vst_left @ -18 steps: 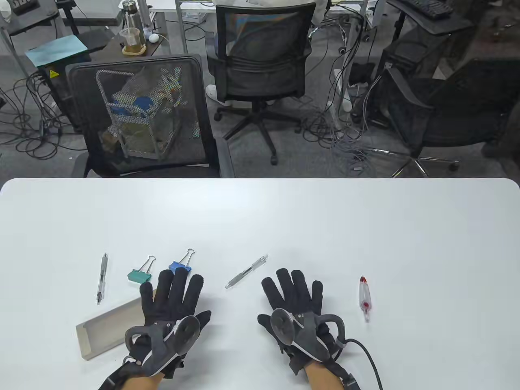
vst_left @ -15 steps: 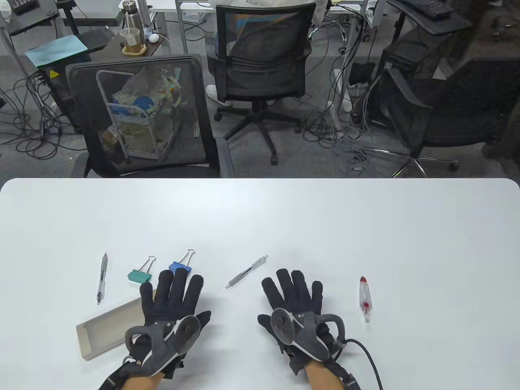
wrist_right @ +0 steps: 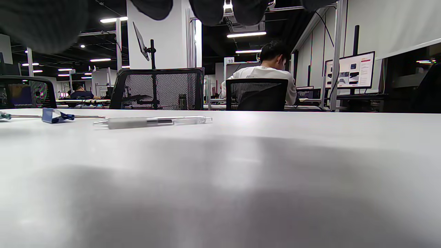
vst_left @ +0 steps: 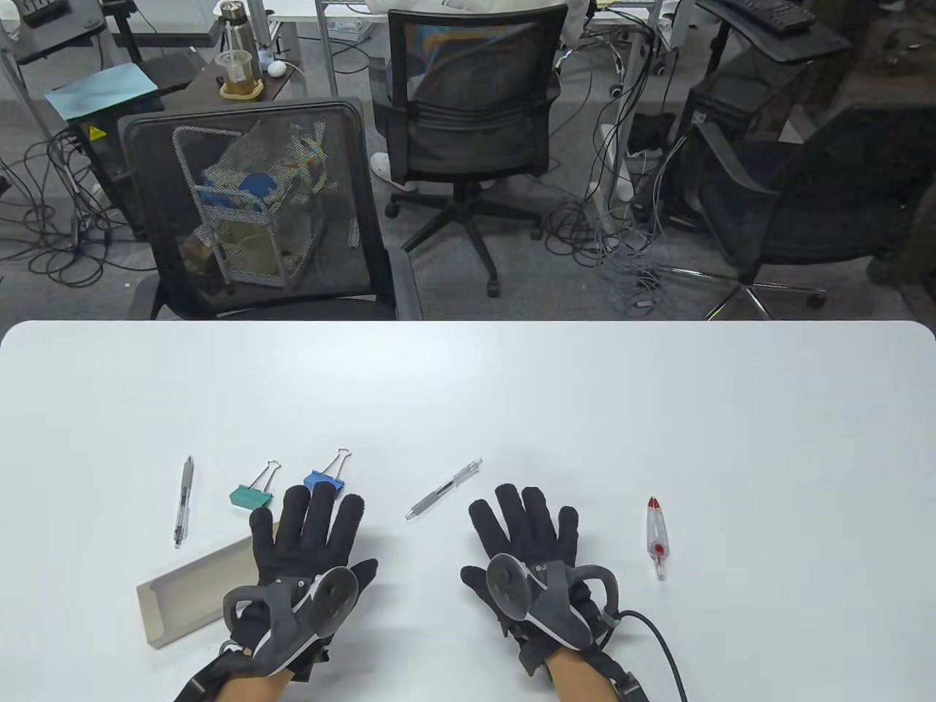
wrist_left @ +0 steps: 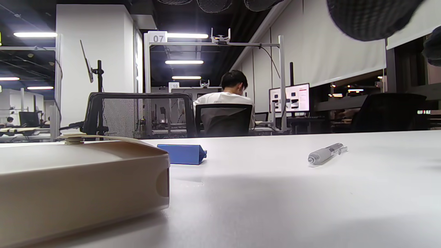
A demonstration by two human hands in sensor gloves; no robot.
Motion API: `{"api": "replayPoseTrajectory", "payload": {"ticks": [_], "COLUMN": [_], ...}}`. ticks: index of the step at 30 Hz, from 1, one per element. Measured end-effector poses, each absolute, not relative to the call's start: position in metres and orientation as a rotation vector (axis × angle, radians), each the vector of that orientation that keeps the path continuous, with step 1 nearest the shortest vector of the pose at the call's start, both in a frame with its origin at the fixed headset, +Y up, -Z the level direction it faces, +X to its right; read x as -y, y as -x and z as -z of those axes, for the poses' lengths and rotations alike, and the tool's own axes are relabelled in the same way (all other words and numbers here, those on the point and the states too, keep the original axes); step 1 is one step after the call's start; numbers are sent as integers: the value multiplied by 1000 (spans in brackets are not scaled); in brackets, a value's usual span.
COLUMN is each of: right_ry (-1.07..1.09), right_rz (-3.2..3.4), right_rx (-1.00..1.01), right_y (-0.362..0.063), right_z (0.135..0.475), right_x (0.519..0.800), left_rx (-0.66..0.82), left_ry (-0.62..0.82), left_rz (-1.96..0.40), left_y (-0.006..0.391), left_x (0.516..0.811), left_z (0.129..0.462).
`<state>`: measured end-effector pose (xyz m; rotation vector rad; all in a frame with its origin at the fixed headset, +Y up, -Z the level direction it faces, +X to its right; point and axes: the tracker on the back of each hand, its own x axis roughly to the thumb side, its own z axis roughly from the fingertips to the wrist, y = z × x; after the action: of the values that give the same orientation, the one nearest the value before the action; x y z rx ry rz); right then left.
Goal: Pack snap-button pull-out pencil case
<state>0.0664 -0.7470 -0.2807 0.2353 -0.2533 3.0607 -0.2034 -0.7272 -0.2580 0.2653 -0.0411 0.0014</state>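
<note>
The beige pencil case (vst_left: 191, 589) lies at the near left of the white bench (vst_left: 512, 395), and looks like a light, stiff, smooth box that could slide, so I judge it best held by its long side walls while the snap flap is worked. The left hand (vst_left: 303, 559) lies flat, fingers spread, over the case's right end; the right hand (vst_left: 530, 556) lies spread on the bench, holding nothing. Against the earlier frames both hands have barely shifted, and the pens and clips lie unmoved.
</note>
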Motion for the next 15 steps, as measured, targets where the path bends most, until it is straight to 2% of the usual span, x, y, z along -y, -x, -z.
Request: {"api": "replayPoseTrajectory", "payload": {"ticks": [15], "right_ry": [-251], "right_rz": [-3059], "right_rx": [264], "right_y": [-65], "right_z": [279], "right_x": [747], "left_rx": [31], "left_ry": [-265], "left_rz": [2], "left_y": [204], "left_x": [727], "left_z": [258]}}
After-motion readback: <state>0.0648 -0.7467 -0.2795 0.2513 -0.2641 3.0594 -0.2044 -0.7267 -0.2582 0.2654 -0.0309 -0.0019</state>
